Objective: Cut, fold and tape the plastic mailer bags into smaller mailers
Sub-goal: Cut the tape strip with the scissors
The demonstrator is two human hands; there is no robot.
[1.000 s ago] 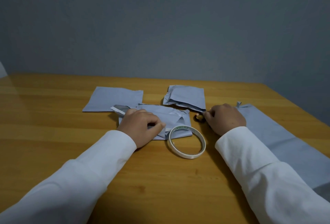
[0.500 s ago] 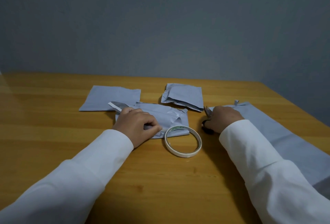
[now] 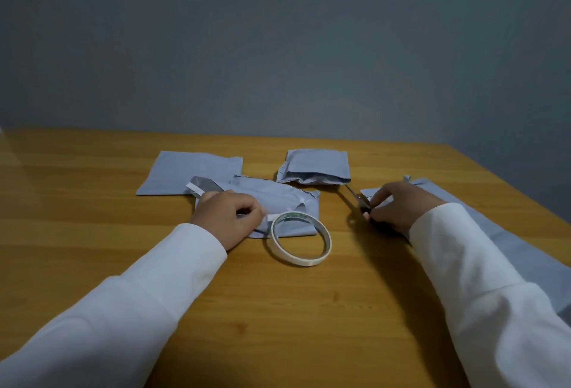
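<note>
Head view, looking down on both white-sleeved arms over the wooden surface [image 3: 92, 202]. Left hand [image 3: 227, 213] curled, pressing on the folded mailer [image 3: 278, 199] and pinching the free end of a white tape strip [image 3: 273, 217] drawn from the tape roll [image 3: 299, 238], which lies just beside the fingertips, partly on the mailer's near edge. Right hand [image 3: 398, 207] curled round the dark handles of the scissors [image 3: 358, 197], blades pointing away and towards the left hand, resting on the surface; whether the blades are parted cannot be told. To do the step well, probably: keep the strip taut and flat over the fold, bring the scissors across to the stretch between pinch and roll, snip close to the roll, then smooth the tape down with the fold held shut. Risk of the tape curling onto itself if slackened. Beyond the left hand, a flat cut piece [image 3: 191, 176] and a folded mailer [image 3: 315, 166] further off; under and beside the right forearm, a large uncut mailer bag [image 3: 494, 233].
</note>
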